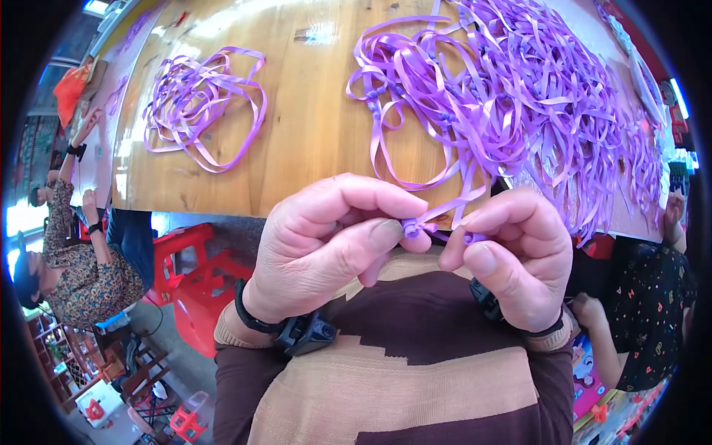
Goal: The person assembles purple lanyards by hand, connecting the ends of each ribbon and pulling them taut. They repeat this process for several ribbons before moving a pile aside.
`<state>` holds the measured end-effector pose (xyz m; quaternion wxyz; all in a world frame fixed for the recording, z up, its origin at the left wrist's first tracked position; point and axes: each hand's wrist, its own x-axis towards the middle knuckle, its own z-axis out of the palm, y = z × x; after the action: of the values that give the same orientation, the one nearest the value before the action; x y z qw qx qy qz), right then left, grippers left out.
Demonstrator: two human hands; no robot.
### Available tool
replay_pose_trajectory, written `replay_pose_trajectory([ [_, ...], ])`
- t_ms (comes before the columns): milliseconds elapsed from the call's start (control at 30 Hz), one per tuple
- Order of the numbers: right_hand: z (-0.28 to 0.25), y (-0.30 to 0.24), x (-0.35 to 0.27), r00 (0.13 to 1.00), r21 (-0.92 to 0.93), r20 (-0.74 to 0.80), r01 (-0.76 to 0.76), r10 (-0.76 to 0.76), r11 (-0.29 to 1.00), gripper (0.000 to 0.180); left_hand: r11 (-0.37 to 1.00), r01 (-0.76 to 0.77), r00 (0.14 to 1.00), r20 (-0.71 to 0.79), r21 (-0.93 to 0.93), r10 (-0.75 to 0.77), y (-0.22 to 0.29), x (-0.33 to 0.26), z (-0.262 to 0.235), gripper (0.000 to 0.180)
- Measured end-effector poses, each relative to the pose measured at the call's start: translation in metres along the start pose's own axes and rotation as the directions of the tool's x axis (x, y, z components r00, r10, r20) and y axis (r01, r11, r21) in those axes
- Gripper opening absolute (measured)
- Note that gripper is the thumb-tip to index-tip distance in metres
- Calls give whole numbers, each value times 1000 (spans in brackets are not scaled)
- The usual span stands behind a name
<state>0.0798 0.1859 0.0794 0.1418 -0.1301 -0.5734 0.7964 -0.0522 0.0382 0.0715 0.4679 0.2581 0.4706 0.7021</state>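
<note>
My left hand (326, 241) is closed in a pinch, its thumb and index finger gripping a purple ribbon (421, 226) at a small knotted or bunched part. My right hand (523, 252) is closed too, pinching a small purple piece, seemingly an end of the ribbon, between thumb and fingertip. Both hands are close together in front of my body, just off the table's near edge. Between them a strand of ribbon runs back towards a large tangled heap of purple ribbons (549, 96), many with darker purple knots or beads. The fingers hide part of what they hold.
A smaller loose bundle of purple ribbon (204, 104) lies at the left of the wooden table (311, 111). Red plastic stools (196, 297) stand on the floor at left. One person in a patterned top (96, 278) sits at left, another in dark clothes (645, 319) at right.
</note>
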Motion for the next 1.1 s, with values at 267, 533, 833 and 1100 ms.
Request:
replay_pose_trajectory([
  [267,0,2,3,993,-247,112,56,-29,967,24,998,-20,998,65,-58,24,-5,2,-1,21],
  [533,-2,4,5,961,-405,201,257,-188,878,19,999,-19,998,-56,47,22,-3,1,8,15],
  [833,2,5,4,963,-414,149,266,-223,871,12,971,55,997,45,233,-68,1,3,3,17],
  [1100,0,13,4,915,-433,151,401,-373,807,12,981,103,990,80,165,-117,0,1,3,14],
])
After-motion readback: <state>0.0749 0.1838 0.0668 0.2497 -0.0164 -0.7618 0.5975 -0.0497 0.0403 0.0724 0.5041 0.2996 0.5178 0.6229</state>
